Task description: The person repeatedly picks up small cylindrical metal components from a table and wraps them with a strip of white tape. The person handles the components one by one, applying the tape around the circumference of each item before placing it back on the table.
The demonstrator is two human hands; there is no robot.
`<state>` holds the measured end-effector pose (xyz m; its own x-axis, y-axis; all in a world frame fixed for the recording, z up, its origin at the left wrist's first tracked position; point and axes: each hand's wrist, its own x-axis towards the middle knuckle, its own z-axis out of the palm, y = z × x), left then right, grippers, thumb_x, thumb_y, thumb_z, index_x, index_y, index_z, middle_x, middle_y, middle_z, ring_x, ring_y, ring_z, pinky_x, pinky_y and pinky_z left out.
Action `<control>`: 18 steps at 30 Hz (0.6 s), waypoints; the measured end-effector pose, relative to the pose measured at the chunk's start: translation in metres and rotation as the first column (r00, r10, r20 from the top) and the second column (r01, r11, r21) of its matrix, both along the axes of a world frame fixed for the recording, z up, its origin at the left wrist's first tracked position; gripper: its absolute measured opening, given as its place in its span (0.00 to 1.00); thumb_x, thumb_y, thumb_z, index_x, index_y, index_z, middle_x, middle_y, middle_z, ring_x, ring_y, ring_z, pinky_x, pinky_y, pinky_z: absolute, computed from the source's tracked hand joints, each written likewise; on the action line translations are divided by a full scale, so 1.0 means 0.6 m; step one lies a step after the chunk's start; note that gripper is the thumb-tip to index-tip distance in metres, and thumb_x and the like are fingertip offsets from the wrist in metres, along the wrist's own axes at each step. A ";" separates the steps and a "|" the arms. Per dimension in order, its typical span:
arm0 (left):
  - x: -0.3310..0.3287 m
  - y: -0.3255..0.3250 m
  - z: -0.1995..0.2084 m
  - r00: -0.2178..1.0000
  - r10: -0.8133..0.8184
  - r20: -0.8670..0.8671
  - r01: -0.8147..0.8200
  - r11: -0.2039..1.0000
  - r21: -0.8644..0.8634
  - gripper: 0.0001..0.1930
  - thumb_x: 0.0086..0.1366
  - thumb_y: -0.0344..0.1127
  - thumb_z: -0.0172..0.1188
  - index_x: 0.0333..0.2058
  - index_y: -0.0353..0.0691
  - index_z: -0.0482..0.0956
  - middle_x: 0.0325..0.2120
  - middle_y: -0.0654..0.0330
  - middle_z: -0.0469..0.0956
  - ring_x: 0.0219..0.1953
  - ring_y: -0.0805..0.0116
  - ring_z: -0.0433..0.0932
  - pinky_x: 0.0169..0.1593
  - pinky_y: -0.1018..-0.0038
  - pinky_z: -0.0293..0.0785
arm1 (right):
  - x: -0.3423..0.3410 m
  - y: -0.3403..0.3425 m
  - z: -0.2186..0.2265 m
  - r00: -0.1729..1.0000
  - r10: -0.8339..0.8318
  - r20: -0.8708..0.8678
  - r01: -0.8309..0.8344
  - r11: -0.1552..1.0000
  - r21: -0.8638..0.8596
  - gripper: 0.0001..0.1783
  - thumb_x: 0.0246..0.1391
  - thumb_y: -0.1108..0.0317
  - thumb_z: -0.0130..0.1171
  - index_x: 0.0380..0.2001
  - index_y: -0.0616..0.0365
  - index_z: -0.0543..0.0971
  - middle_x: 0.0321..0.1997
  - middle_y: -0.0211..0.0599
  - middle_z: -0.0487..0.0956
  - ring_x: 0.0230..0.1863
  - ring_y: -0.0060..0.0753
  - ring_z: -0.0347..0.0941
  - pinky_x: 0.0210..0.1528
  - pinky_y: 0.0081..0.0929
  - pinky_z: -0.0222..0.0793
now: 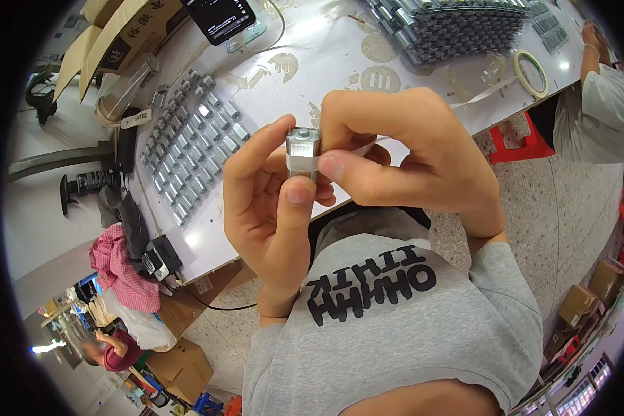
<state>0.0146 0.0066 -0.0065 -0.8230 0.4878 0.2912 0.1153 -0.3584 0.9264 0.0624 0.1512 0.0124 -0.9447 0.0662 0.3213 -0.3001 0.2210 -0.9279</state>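
The left grip grasps the small metal part between thumb at its lower end and index finger at its upper left, off the desk. The right grip pinches a translucent tape strip at the part's right side.

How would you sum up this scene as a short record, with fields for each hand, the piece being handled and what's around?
Left hand: holds a small silver metal part between fingers and thumb
Right hand: thumb tip at the right end of a pale band; grip unclear
Band: lies across the part's near side; far side hidden
Table, left: rows of similar silver pieces
Table, far right: stacked silver pieces, tape roll
Table, far edge: phone
Beyond table, right: red stool
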 end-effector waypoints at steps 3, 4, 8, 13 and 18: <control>0.002 0.003 -0.003 0.998 0.012 -0.061 -0.013 1.000 -0.012 0.18 0.61 0.35 0.49 0.47 0.30 0.64 0.28 0.56 0.73 0.26 0.77 0.71 0.30 0.83 0.70 | 0.000 0.002 0.005 0.998 -0.013 0.069 0.013 1.000 0.005 0.10 0.42 0.71 0.58 0.18 0.62 0.68 0.14 0.27 0.67 0.16 0.14 0.59 0.17 0.14 0.53; 0.003 0.002 -0.004 0.997 0.021 -0.078 -0.022 1.000 -0.007 0.18 0.62 0.36 0.47 0.47 0.29 0.64 0.29 0.56 0.73 0.26 0.77 0.71 0.31 0.83 0.70 | 0.001 0.006 0.009 0.994 -0.010 0.113 0.006 0.999 0.034 0.11 0.42 0.71 0.59 0.18 0.62 0.67 0.15 0.27 0.67 0.17 0.13 0.59 0.17 0.13 0.53; 0.001 -0.007 -0.006 0.990 0.004 -0.140 -0.024 0.990 -0.141 0.20 0.65 0.42 0.40 0.44 0.28 0.65 0.31 0.55 0.73 0.29 0.75 0.71 0.36 0.80 0.68 | 0.001 0.007 0.003 0.989 0.024 0.145 -0.013 0.997 -0.077 0.14 0.38 0.68 0.65 0.20 0.61 0.68 0.17 0.25 0.69 0.19 0.12 0.61 0.20 0.11 0.55; -0.012 -0.001 0.006 0.859 -0.068 -0.507 -0.080 0.961 -0.264 0.21 0.62 0.40 0.47 0.46 0.27 0.67 0.31 0.57 0.71 0.31 0.73 0.70 0.34 0.78 0.67 | -0.003 0.004 -0.012 0.998 -0.041 -0.056 0.037 0.997 -0.061 0.15 0.37 0.68 0.66 0.23 0.61 0.69 0.18 0.24 0.68 0.22 0.12 0.63 0.22 0.10 0.56; -0.010 -0.003 0.017 0.920 -0.114 -0.375 -0.025 0.938 -0.346 0.18 0.61 0.31 0.50 0.47 0.27 0.66 0.29 0.58 0.71 0.28 0.76 0.70 0.29 0.83 0.67 | 0.001 0.011 -0.008 0.998 0.055 0.036 -0.045 0.970 -0.240 0.11 0.45 0.68 0.60 0.24 0.62 0.70 0.19 0.27 0.69 0.21 0.14 0.65 0.22 0.12 0.59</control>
<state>0.0086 0.0048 0.0035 -0.6553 0.6467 0.3903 0.4774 -0.0459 0.8775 0.0628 0.1578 0.0078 -0.9609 0.0888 0.2621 -0.2650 -0.0229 -0.9640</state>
